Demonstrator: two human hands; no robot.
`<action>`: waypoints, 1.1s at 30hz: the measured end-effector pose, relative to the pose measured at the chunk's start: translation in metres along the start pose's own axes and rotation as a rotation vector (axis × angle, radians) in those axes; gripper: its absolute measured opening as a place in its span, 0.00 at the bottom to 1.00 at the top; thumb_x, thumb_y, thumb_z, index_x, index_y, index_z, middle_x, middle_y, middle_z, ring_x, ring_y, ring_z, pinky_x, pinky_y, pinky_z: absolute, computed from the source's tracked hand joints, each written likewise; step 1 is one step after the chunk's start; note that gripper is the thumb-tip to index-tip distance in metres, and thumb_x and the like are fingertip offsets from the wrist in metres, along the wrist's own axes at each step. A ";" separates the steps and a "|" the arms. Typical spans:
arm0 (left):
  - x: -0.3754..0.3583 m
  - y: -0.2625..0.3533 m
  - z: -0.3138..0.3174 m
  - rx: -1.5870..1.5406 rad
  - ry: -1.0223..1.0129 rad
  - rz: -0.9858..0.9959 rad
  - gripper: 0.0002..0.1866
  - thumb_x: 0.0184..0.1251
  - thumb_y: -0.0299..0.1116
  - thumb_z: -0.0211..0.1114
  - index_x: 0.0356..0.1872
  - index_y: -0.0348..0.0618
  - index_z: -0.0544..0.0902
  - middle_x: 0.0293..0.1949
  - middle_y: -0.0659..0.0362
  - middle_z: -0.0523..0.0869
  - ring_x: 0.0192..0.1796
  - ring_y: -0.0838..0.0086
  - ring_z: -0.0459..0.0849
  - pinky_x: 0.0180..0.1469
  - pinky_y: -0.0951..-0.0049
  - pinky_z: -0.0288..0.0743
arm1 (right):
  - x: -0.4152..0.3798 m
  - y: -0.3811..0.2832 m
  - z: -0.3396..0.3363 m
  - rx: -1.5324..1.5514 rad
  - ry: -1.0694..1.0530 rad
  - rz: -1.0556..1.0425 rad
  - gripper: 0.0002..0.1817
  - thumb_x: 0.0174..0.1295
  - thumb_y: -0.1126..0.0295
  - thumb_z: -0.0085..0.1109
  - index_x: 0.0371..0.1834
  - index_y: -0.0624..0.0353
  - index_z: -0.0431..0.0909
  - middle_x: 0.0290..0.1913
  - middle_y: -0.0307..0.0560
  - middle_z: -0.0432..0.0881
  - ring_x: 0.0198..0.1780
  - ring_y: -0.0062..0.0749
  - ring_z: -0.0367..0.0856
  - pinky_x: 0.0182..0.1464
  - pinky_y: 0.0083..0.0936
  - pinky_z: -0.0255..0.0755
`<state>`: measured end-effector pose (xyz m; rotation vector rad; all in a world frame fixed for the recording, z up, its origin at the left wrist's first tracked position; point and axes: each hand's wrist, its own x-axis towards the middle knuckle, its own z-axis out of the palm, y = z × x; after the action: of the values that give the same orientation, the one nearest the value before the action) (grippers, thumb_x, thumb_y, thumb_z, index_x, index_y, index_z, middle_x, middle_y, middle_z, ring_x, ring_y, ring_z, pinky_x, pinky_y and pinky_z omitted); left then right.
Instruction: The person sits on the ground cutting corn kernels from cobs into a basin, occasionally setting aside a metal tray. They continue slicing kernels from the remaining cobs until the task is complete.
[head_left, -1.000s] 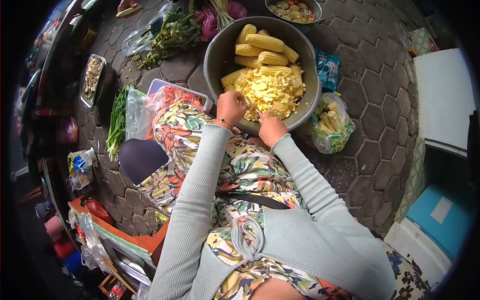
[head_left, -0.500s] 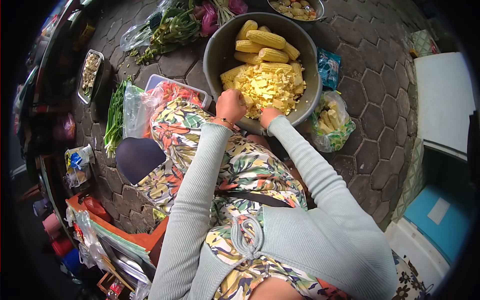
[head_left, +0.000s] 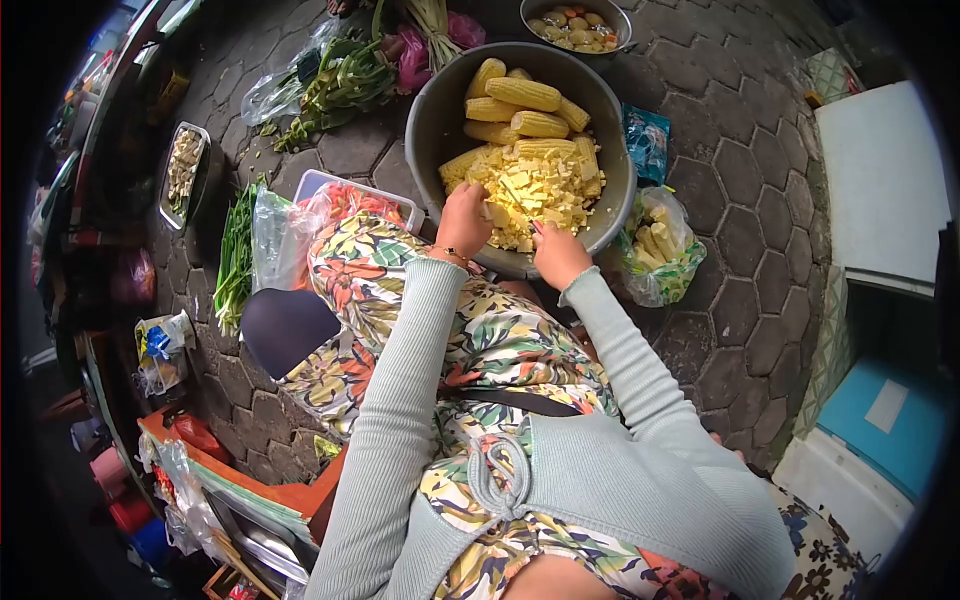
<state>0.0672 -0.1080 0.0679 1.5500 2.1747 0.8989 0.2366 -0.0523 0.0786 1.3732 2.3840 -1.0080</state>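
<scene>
A large grey basin (head_left: 420, 130) holds several whole peeled corn cobs (head_left: 525, 94) at the far side and a heap of cut corn kernels (head_left: 535, 190) nearer me. My left hand (head_left: 464, 222) is closed at the near left rim, over the kernels; a pale bit shows by its fingers, but what it grips is mostly hidden. At the near rim, my right hand (head_left: 562, 254) is wrapped round what looks like a small knife (head_left: 538, 228), of which only a reddish bit shows. The hands are a short gap apart.
Left of the basin stands a tray of red chillies (head_left: 350, 198) under plastic, beside green onions (head_left: 237, 255). A bag of pale cobs (head_left: 657, 245) and a blue packet (head_left: 647, 142) lie to the right. A bowl of potatoes (head_left: 575, 28) is beyond.
The view has shifted slightly, so the basin sits a little lower. My right hand has moved down and right, away from the left hand, which stays closed near the left rim.
</scene>
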 end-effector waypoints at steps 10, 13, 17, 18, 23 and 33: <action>-0.003 -0.002 -0.004 0.032 0.032 -0.085 0.16 0.23 0.27 0.74 0.20 0.37 0.78 0.23 0.53 0.78 0.27 0.63 0.78 0.31 0.70 0.72 | -0.017 -0.022 0.015 0.081 0.110 -0.131 0.12 0.59 0.63 0.42 0.36 0.62 0.63 0.25 0.62 0.77 0.31 0.56 0.76 0.33 0.46 0.69; -0.002 -0.004 -0.002 -0.020 0.020 -0.151 0.16 0.23 0.27 0.74 0.20 0.37 0.78 0.22 0.52 0.79 0.26 0.63 0.79 0.30 0.70 0.72 | -0.020 -0.026 0.012 0.032 0.091 -0.118 0.12 0.59 0.63 0.42 0.36 0.62 0.63 0.25 0.61 0.77 0.31 0.56 0.76 0.34 0.46 0.69; -0.003 -0.002 0.001 -0.038 -0.016 -0.212 0.16 0.24 0.28 0.74 0.19 0.37 0.78 0.20 0.52 0.79 0.25 0.63 0.80 0.29 0.71 0.72 | -0.024 -0.033 0.006 -0.016 0.074 -0.078 0.13 0.60 0.62 0.42 0.36 0.63 0.64 0.26 0.60 0.77 0.32 0.54 0.77 0.35 0.44 0.69; -0.003 0.001 0.001 -0.010 -0.018 -0.189 0.15 0.24 0.28 0.74 0.19 0.37 0.79 0.20 0.52 0.79 0.25 0.63 0.80 0.29 0.71 0.72 | -0.023 -0.035 0.004 -0.030 0.061 -0.053 0.13 0.60 0.62 0.41 0.36 0.63 0.64 0.27 0.59 0.78 0.33 0.54 0.77 0.36 0.44 0.69; -0.001 0.005 0.001 0.022 -0.011 -0.218 0.14 0.26 0.28 0.74 0.19 0.36 0.79 0.20 0.51 0.79 0.25 0.63 0.80 0.29 0.71 0.72 | -0.007 -0.029 0.010 -0.056 -0.011 -0.033 0.13 0.60 0.63 0.41 0.38 0.64 0.65 0.32 0.60 0.77 0.38 0.52 0.77 0.39 0.42 0.69; -0.005 -0.009 0.005 0.030 -0.030 -0.197 0.14 0.24 0.28 0.74 0.17 0.36 0.78 0.18 0.51 0.78 0.23 0.63 0.80 0.27 0.71 0.72 | 0.016 -0.024 0.030 -0.060 -0.100 -0.033 0.13 0.59 0.65 0.42 0.40 0.63 0.68 0.36 0.59 0.78 0.41 0.50 0.76 0.43 0.40 0.69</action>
<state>0.0652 -0.1134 0.0575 1.3235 2.2806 0.7795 0.2038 -0.0692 0.0597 1.2377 2.3512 -0.9804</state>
